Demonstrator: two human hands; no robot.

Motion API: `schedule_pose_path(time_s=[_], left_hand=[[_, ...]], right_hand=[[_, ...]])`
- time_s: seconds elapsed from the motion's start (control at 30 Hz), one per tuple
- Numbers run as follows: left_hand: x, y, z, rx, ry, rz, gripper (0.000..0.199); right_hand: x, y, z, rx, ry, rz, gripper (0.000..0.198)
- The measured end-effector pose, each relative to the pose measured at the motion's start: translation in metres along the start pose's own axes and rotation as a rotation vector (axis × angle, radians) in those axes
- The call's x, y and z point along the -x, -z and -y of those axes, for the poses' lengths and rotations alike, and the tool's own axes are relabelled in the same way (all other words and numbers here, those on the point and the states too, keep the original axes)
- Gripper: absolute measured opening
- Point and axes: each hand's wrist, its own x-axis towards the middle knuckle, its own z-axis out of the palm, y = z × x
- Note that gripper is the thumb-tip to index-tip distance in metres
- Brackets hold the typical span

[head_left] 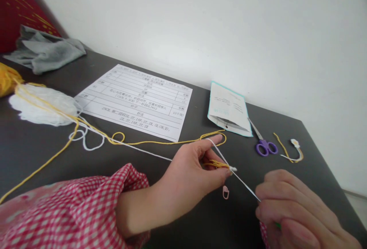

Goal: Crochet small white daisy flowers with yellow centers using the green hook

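Pinched between the thumb and fingers of my left hand (197,168) is a small crochet piece (233,168) of white and yellow yarn. White yarn (219,151) runs over the raised index finger down to it. My right hand (298,207) is closed around a crochet hook (248,187); its thin shaft reaches the white stitches, and a bit of green handle shows under the fingers. The hook's tip is too small to make out. Just below my left fingertips is a pink stitch marker (226,192). Yellow yarn (160,142) trails leftward across the table.
White yarn ball (43,105) and yellow yarn ball (8,80) sit at left, near a grey cloth (54,52). A printed sheet (137,103) lies behind my left hand. Toward the right are a paper packet (229,107), purple-handled scissors (266,147) and a small flower piece (295,143). A white wall (200,27) stands behind.
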Motion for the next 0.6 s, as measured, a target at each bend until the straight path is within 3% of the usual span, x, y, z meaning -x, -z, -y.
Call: schedule_pose_path(time_s=[0.1, 0.2, 0.3, 0.4, 0.6], left_hand=[[0.001, 0.0, 0.0, -0.094, -0.074, -0.07, 0.03], [0.002, -0.001, 0.001, -0.124, -0.115, -0.137, 0.009], [0.001, -0.001, -0.001, -0.09, -0.103, -0.188, 0.03], [-0.002, 0.0, -0.002, -0.012, -0.088, -0.211, 0.064], [-0.002, 0.001, -0.001, 0.106, -0.077, -0.132, 0.076]], right_hand=[[0.0, -0.001, -0.003, 0.043, 0.109, 0.064, 0.04], [0.009, -0.009, -0.006, 0.004, 0.016, -0.001, 0.041], [0.017, -0.019, -0.009, -0.053, -0.033, -0.021, 0.038], [0.019, -0.025, -0.011, -0.02, 0.064, 0.013, 0.034], [0.018, -0.031, -0.014, 0.006, 0.109, 0.001, 0.032]])
